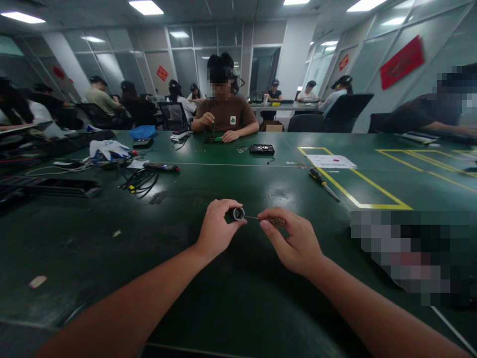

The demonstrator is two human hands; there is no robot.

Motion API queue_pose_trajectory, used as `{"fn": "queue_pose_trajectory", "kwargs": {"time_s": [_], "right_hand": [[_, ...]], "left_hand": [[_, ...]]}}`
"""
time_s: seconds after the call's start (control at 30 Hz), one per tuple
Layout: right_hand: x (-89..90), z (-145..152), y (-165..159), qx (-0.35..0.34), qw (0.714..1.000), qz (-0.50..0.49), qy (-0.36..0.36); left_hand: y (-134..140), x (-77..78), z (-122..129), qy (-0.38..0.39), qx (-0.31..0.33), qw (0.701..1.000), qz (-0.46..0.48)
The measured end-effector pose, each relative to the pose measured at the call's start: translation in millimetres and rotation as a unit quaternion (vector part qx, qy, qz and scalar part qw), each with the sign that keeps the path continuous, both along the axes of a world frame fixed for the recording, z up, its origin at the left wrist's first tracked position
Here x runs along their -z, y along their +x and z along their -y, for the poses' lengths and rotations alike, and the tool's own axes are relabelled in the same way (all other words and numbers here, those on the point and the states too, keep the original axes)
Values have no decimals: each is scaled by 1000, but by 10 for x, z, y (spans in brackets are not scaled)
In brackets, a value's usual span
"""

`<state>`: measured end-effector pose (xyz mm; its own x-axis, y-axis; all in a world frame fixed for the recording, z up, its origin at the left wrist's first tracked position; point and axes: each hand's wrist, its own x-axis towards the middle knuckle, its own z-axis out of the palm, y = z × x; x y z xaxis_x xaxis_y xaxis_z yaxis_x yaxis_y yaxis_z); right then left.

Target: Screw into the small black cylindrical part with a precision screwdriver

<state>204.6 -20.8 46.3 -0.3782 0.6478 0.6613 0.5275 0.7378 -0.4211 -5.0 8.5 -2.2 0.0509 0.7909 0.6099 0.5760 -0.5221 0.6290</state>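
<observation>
My left hand is closed around a small dark cylindrical part, its round end with a silvery rim turned towards me. What sits inside that end is too small to make out. In my right hand is a thin screwdriver with a brownish handle, gripped between thumb and fingers. Its slim shaft points left at the rim of the cylindrical part; whether the tip touches it I cannot tell. Both hands are held over the green table.
A yellow-black screwdriver lies right of centre, near a paper sheet. Cables, white gloves and a blue basket are at left. Opposite, a person handles small parts beside a black case.
</observation>
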Motion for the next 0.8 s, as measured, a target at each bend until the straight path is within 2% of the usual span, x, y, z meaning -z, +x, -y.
{"fn": "queue_pose_trajectory", "kwargs": {"time_s": [0.13, 0.43, 0.63, 0.8], "right_hand": [[-18, 16, 5, 18, 1000, -16, 10], [5, -1, 0, 4, 1000, 7, -10], [1, 13, 21, 18, 1000, -19, 15], [9, -1, 6, 5, 1000, 3, -8]], "left_hand": [[-2, -14, 9, -4, -4, 1000, -3], [6, -26, 7, 6, 0, 1000, -8], [10, -28, 14, 4, -5, 1000, -11], [2, -6, -7, 3, 0, 1000, -12]]}}
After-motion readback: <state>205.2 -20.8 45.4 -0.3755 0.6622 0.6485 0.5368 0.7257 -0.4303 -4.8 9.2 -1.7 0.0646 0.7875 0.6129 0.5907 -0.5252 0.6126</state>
